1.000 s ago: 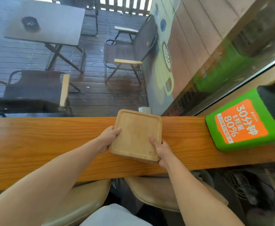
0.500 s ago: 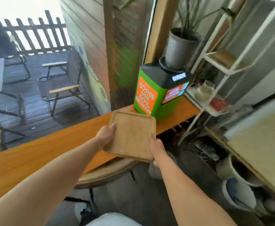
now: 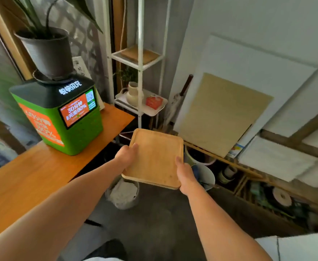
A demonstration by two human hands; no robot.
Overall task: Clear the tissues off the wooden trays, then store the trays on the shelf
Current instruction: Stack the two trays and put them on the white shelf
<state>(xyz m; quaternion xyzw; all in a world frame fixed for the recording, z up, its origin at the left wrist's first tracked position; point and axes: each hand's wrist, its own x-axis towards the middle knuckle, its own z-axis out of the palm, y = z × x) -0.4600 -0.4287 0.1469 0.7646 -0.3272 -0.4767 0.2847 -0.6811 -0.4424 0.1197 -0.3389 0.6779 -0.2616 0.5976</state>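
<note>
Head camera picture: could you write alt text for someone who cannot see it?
Two bare hands, left hand and right hand, hold a bare wooden tray in the air toward a white shelf, beside an orange counter with a green kiosk.

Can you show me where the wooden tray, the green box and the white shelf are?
wooden tray (image 3: pixel 155 157), head view, middle of its top face
green box (image 3: pixel 82 132), head view, its green front wall
white shelf (image 3: pixel 139 34), head view, its front upright post

The tray (image 3: pixel 155 157) is showing pale honey wood with a lighter edge. The worktop (image 3: pixel 32 178) is glowing orange-brown. The kiosk (image 3: pixel 60 113) is showing bright green sides, a black top and orange panels with white lettering. The shelf (image 3: pixel 139 59) is showing white, carrying a cream jug (image 3: pixel 132 94) and a red box (image 3: pixel 154 101). The pot (image 3: pixel 47 51) is showing dark grey.
</note>
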